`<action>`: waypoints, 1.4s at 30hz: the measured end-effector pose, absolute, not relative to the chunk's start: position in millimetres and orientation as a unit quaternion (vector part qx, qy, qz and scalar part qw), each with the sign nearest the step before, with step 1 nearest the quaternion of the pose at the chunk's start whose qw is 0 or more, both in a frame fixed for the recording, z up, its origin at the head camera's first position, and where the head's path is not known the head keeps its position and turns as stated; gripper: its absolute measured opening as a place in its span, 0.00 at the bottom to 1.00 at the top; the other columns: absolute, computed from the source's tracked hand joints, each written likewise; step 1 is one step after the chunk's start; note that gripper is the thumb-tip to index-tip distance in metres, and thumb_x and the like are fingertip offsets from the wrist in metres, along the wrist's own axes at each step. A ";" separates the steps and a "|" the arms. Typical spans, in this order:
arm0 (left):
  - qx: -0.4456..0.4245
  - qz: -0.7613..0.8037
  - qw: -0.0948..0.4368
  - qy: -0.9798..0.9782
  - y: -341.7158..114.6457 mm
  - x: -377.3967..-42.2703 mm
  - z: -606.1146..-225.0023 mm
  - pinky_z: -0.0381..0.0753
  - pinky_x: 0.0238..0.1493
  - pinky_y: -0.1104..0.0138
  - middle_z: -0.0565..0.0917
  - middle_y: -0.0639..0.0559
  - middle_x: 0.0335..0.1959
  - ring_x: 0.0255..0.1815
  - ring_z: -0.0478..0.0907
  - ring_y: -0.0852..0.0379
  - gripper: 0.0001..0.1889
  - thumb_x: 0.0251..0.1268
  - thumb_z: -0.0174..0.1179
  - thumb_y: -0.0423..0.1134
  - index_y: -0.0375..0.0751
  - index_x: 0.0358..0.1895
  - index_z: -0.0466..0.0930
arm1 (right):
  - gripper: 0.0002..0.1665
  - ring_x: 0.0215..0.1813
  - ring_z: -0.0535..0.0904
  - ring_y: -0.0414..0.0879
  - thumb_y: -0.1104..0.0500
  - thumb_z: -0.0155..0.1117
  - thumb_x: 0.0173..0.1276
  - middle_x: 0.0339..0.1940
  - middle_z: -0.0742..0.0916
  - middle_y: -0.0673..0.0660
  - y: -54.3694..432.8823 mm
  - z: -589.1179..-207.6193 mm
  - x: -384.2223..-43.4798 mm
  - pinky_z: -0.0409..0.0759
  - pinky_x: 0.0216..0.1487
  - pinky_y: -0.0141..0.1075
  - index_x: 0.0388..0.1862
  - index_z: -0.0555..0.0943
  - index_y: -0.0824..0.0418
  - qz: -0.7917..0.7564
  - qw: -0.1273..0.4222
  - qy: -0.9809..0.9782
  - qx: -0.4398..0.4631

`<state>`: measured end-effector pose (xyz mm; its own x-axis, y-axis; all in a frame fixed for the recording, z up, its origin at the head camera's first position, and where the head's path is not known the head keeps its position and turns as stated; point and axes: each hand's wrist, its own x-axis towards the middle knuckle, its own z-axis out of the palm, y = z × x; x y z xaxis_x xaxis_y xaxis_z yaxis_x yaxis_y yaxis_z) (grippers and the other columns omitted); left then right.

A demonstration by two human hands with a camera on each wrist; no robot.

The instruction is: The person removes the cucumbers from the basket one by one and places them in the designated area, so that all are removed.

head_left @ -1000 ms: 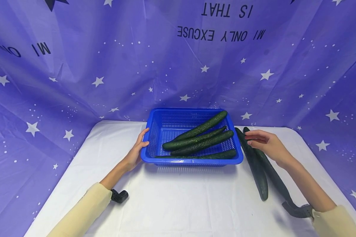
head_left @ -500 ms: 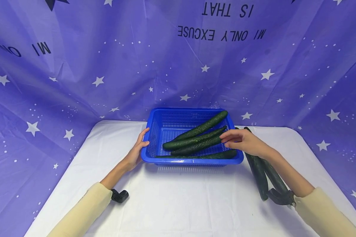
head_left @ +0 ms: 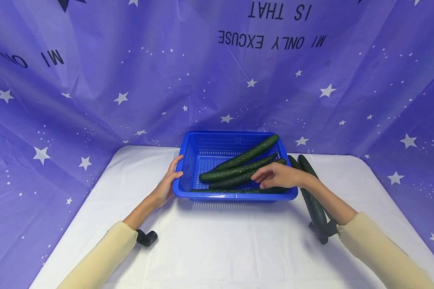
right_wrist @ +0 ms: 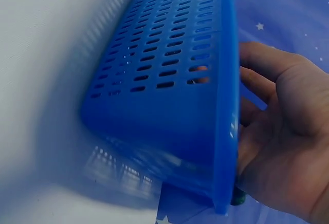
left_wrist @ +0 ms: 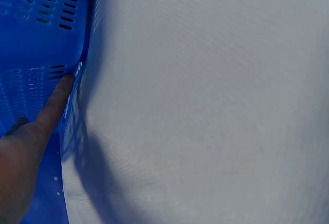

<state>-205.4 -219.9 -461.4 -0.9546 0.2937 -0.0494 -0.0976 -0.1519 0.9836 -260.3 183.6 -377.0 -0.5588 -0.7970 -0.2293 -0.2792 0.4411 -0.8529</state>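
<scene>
A blue perforated plastic basket [head_left: 202,195] stands towards the back of the table with several dark green cucumbers [head_left: 246,155] lying slantwise in it. At its left end my left hand [head_left: 162,188] grips the rim; a finger [left_wrist: 54,103] lies against the basket wall in the left wrist view. Over the basket's right half is my right hand [head_left: 279,176], loosely bent fingers pointing down at the lower cucumbers and nothing in its grasp. In the right wrist view that hand [right_wrist: 288,111] is partly hidden behind the basket side [right_wrist: 154,111].
Two more cucumbers [head_left: 314,202] lie side by side on the white tablecloth [head_left: 220,245], right of the basket and partly under my right forearm. A purple curtain [head_left: 148,88] with stars hangs right behind the table. Each wrist carries a black camera mount [head_left: 146,238].
My right hand has moved left from above the two outside cucumbers to over the basket. My left hand keeps its hold on the rim, and the cucumbers lie as before.
</scene>
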 end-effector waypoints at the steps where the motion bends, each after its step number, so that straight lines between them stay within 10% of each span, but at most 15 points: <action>1: 0.078 0.755 0.130 0.638 -220.0 -205.4 -461.2 0.74 0.55 0.52 0.46 0.35 0.78 0.67 0.61 0.27 0.37 0.73 0.40 0.41 0.61 0.80 0.36 | 0.22 0.61 0.76 0.63 0.67 0.61 0.71 0.58 0.81 0.69 180.8 -378.2 -261.3 0.79 0.55 0.39 0.62 0.76 0.73 -0.397 0.327 0.786 -0.342; 17: 0.079 0.753 0.130 0.640 -219.9 -202.6 -460.5 0.76 0.54 0.54 0.47 0.33 0.77 0.66 0.62 0.26 0.36 0.74 0.38 0.40 0.60 0.81 0.35 | 0.24 0.62 0.77 0.52 0.70 0.61 0.68 0.63 0.80 0.58 158.9 -382.7 -272.3 0.79 0.54 0.39 0.63 0.80 0.62 -0.269 0.409 0.807 -0.329; 42: 0.083 0.752 0.125 0.642 -218.7 -203.7 -459.2 0.77 0.54 0.55 0.47 0.32 0.77 0.65 0.63 0.27 0.36 0.74 0.38 0.39 0.58 0.81 0.35 | 0.25 0.70 0.69 0.59 0.68 0.61 0.70 0.69 0.75 0.63 167.6 -373.6 -272.6 0.74 0.62 0.44 0.66 0.77 0.64 -0.335 0.375 0.790 -0.351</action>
